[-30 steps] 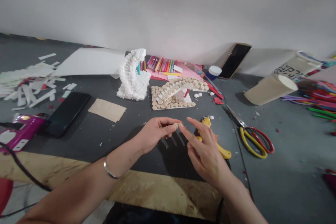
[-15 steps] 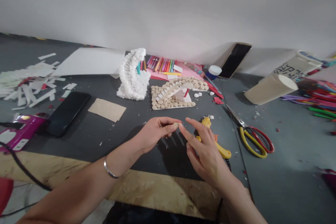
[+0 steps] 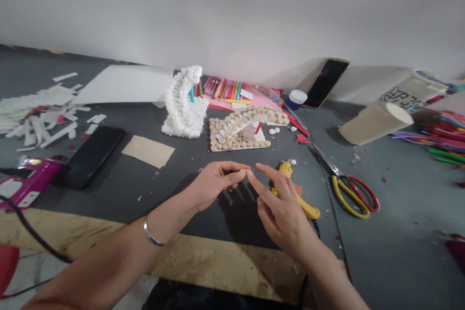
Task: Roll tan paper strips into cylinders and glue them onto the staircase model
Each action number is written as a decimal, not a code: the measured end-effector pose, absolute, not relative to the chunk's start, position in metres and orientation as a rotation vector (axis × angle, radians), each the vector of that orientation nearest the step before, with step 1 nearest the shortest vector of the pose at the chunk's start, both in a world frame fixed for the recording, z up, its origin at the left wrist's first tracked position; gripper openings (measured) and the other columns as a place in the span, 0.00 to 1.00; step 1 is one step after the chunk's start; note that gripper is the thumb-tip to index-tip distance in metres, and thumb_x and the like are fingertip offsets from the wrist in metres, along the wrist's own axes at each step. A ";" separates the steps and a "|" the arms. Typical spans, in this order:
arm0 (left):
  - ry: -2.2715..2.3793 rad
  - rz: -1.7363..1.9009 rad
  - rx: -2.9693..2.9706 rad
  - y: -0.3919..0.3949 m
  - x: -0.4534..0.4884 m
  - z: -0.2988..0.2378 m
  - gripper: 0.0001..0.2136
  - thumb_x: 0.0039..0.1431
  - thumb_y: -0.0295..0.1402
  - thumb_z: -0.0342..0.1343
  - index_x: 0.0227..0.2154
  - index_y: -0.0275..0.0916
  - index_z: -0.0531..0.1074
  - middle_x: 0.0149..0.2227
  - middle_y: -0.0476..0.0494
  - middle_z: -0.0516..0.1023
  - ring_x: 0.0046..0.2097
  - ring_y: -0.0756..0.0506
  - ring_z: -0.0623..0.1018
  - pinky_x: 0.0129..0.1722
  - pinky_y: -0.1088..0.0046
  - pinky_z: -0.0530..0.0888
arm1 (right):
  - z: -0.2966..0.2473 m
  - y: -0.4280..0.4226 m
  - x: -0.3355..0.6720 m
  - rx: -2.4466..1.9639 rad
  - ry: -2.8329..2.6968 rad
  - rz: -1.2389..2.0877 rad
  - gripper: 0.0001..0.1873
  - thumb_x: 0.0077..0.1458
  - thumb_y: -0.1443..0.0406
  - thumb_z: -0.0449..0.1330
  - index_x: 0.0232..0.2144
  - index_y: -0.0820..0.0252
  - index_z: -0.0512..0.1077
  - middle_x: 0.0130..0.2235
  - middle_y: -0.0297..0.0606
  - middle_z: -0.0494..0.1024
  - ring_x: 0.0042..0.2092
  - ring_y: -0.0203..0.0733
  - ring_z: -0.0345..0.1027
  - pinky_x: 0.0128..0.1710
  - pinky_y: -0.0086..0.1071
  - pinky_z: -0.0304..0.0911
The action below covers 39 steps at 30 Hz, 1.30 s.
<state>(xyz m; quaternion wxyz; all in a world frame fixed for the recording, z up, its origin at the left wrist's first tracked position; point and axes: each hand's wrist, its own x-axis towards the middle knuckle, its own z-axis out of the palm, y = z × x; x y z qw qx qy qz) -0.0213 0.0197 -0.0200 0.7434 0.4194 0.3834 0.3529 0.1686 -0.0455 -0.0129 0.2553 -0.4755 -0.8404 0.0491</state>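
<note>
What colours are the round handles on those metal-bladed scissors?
One yellow handle and one red handle, seen best in the head view.

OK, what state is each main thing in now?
Left hand, pinching a beige coil
Right hand, index finger extended to coil
Scissors, apparently closed
Glue gun, lying partly hidden
Leaning phone, screen dark
Flat phone, screen dark
Blue jar, lid on
Coil model, partly covered

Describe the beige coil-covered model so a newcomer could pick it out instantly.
On the dark grey tabletop, look beyond the bare left hand and right hand. There sits a low beige model with a curved arch above a flat base. Small round coils stud it, unlike the taller, fluffy white model beside it.
</note>
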 end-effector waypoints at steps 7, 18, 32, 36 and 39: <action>0.844 0.772 0.936 0.020 -0.021 -0.020 0.16 0.48 0.41 0.68 0.38 0.37 0.81 0.25 0.49 0.74 0.27 0.54 0.66 0.28 0.76 0.62 | -0.013 -0.045 0.169 -1.290 -2.279 0.150 0.34 0.55 0.77 0.50 0.63 0.56 0.59 0.61 0.52 0.60 0.61 0.57 0.56 0.55 0.57 0.61; 0.898 0.825 1.082 0.020 -0.020 -0.019 0.12 0.52 0.38 0.65 0.38 0.39 0.81 0.29 0.47 0.78 0.28 0.53 0.68 0.31 0.75 0.66 | -0.020 -0.045 0.165 -1.286 -2.234 0.204 0.34 0.55 0.76 0.52 0.64 0.56 0.59 0.53 0.50 0.67 0.52 0.53 0.62 0.49 0.51 0.66; 1.098 0.970 1.373 0.020 -0.021 -0.020 0.11 0.55 0.36 0.61 0.40 0.40 0.80 0.30 0.48 0.77 0.30 0.50 0.72 0.32 0.75 0.68 | -0.022 -0.048 0.157 -1.163 -2.116 0.208 0.27 0.56 0.78 0.51 0.56 0.58 0.66 0.39 0.39 0.79 0.37 0.43 0.69 0.38 0.40 0.64; 1.096 1.033 1.469 0.021 -0.022 -0.020 0.10 0.56 0.35 0.60 0.40 0.41 0.80 0.28 0.49 0.73 0.30 0.51 0.71 0.31 0.75 0.67 | -0.017 -0.047 0.160 -1.213 -1.918 0.235 0.05 0.58 0.71 0.59 0.36 0.57 0.74 0.31 0.34 0.80 0.33 0.39 0.71 0.36 0.37 0.63; 1.062 1.029 1.499 0.019 -0.022 -0.020 0.09 0.56 0.35 0.61 0.39 0.41 0.80 0.30 0.48 0.75 0.32 0.50 0.73 0.32 0.75 0.68 | -0.017 -0.047 0.163 -1.290 -1.815 0.286 0.07 0.58 0.66 0.61 0.27 0.57 0.71 0.26 0.32 0.77 0.29 0.37 0.69 0.32 0.33 0.63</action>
